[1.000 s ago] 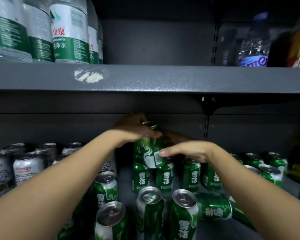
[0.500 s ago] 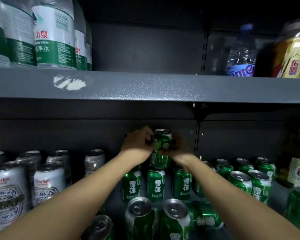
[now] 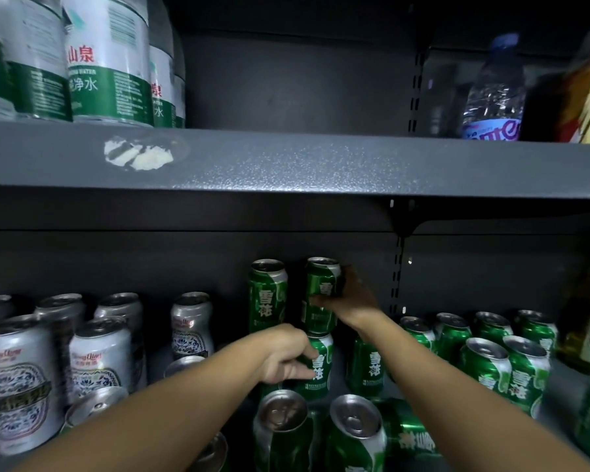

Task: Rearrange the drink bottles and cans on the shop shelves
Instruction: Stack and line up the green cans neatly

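Observation:
On the lower shelf, green beer cans stand in rows, and two are stacked on top at the back. My right hand [image 3: 353,299] grips the right stacked green can [image 3: 321,287] from its right side. The left stacked green can [image 3: 268,294] stands free beside it. My left hand [image 3: 286,357] is lower, fingers curled around a green can in the bottom row [image 3: 321,364]. Two more green cans [image 3: 281,427] stand nearest me, and one green can [image 3: 409,430] lies on its side.
Silver cans [image 3: 97,356] fill the lower shelf's left side, more green cans [image 3: 511,366] the right. The grey upper shelf [image 3: 321,161] hangs low over the stack. It carries large water bottles [image 3: 106,59] at left and a small bottle [image 3: 494,93] at right.
Both hands held one stacked can at the back; my left hand has let go and dropped to a bottom-row can. A second stacked can now shows at the left.

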